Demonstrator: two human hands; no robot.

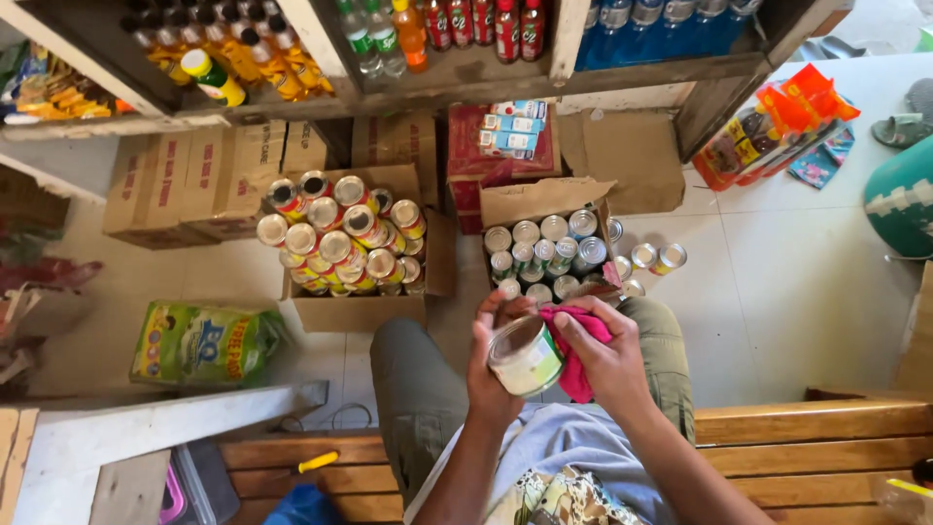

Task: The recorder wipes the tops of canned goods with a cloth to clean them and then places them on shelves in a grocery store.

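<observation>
Tin can (525,356) sits in the left hand (494,374), fingers wrapped round its side, lid end tilted up, over the person's lap. Right hand (604,358) pinches a pink cloth (575,362) vs. the can's rim, cloth bunched btwn palm and can. To wipe well: turn the can w/ the left grip, keep the cloth flat on the lid, firm pressure. Lid prob. dusty, hard to tell. Open carton of cans (549,248) stands on the floor just ahead of the knees.
</observation>
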